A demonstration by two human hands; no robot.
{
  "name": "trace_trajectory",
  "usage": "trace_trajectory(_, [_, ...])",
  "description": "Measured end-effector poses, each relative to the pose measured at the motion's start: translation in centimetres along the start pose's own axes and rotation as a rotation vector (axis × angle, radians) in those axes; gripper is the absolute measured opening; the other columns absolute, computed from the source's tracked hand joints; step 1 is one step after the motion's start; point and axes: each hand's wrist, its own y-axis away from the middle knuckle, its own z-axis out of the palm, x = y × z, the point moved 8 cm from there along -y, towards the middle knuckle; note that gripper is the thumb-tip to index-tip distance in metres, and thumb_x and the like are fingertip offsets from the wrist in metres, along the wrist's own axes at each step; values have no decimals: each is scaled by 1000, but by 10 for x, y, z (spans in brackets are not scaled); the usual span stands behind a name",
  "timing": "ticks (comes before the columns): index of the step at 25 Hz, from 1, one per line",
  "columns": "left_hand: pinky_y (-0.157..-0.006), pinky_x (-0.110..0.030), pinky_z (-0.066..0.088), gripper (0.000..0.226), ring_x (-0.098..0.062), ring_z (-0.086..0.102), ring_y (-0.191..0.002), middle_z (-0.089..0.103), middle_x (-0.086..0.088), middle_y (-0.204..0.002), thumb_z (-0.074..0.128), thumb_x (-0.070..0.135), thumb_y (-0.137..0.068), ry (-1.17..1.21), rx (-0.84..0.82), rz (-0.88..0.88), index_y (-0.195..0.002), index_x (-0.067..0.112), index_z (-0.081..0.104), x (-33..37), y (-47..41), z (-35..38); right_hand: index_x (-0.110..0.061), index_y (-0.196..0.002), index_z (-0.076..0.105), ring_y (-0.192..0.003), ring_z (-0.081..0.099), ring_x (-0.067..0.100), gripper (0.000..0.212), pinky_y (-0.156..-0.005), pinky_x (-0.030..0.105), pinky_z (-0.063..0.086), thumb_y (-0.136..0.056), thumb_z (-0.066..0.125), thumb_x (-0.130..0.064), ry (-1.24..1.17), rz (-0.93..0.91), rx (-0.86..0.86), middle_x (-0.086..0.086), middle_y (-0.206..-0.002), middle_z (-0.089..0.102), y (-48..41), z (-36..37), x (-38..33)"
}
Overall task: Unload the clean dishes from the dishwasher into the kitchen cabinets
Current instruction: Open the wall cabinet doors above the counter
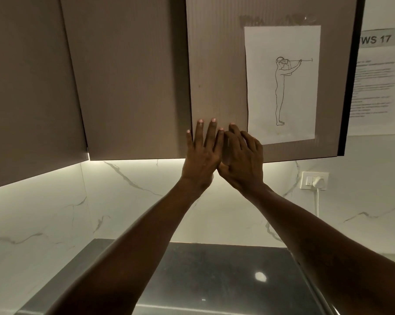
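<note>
Both my arms reach up in front of the brown upper cabinets. My left hand (202, 153) is flat, fingers straight and spread, over the lower corner of the right cabinet door (217, 71). My right hand (243, 155) sits beside it, fingers loosely bent, thumbs of both hands meeting. Neither hand holds anything. The cabinet doors are closed. No dishes or dishwasher are in view.
A paper sheet with a line drawing of a standing figure (282, 85) is taped to the right door. A dark countertop (214, 276) lies below, backed by white marble wall (55, 212). A wall socket with a plug (314, 180) is at right, notices (373, 83) above it.
</note>
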Motion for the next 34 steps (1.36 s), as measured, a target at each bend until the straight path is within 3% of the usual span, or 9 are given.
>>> trace_trajectory(7, [-118, -57, 23, 86, -44, 7, -150, 14, -24, -161, 69, 6, -81, 180, 98, 153, -154, 1, 25, 7, 27, -61, -11, -152, 38, -146, 34, 32, 95, -116, 51, 30, -83, 42, -76, -40, 116, -10, 12, -160, 33, 17, -40, -25])
trace_trajectory(13, [-113, -62, 30, 78, -43, 22, -147, 30, -26, -155, 75, -1, -80, 218, 190, 250, -147, -5, 35, 40, 42, -113, -10, -156, 29, -152, 21, 29, 99, -119, 58, 20, -83, 44, -75, -66, -14, -33, 12, -164, 24, 19, -88, -32])
trace_trajectory(18, [-112, -61, 33, 81, -40, 28, -144, 38, -27, -151, 82, 4, -77, 246, 218, 291, -144, -8, 38, 69, 50, -158, -10, -156, 24, -152, 20, 30, 97, -119, 61, 19, -85, 48, -71, -178, 2, -2, 13, -164, 22, 32, -120, -22])
trace_trajectory(21, [-114, -54, 35, 76, -37, 26, -145, 38, -27, -151, 80, 5, -80, 300, 219, 249, -143, -10, 40, 83, 53, -186, -7, -157, 21, -153, 15, 30, 98, -120, 59, 18, -85, 51, -67, -266, 3, -28, 14, -165, 18, 41, -145, -20])
trace_trajectory(24, [-114, -38, 38, 78, -32, 16, -150, 27, -23, -158, 76, 11, -85, 346, 184, 155, -148, -9, 33, 96, 56, -211, -6, -158, 17, -154, 6, 30, 101, -123, 56, 12, -85, 44, -70, -220, -35, -112, 14, -167, 10, 48, -173, -19])
trace_trajectory(26, [-104, -27, 42, 88, -29, 13, -152, 18, -18, -162, 75, 21, -84, 396, 153, 75, -151, -7, 27, 103, 58, -226, -5, -159, 14, -155, 4, 29, 104, -124, 53, 10, -85, 35, -75, -158, -56, -122, 14, -167, 8, 52, -194, -14])
trace_trajectory(28, [-99, -26, 46, 99, -27, 15, -152, 15, -12, -163, 74, 34, -79, 436, 110, -10, -154, -4, 22, 106, 61, -238, -5, -159, 13, -155, 4, 28, 100, -124, 52, 9, -89, 33, -73, -146, -78, -102, 13, -167, 8, 59, -214, -6])
trace_trajectory(31, [-119, -42, 30, 101, -26, 17, -151, 20, -14, -162, 70, 45, -79, 351, 27, 60, -154, -2, 22, 125, 59, -251, -5, -159, 15, -155, 6, 25, 89, -124, 52, 12, -95, 38, -63, -142, -148, -64, 12, -167, 10, 72, -245, 6])
trace_trajectory(34, [-123, -46, 19, 97, -29, 13, -152, 17, -16, -163, 59, 53, -84, 239, 12, 119, -155, -1, 20, 141, 52, -267, -5, -158, 16, -155, 7, 23, 80, -123, 52, 14, -100, 39, -54, -113, -218, -44, 12, -167, 11, 80, -268, 10])
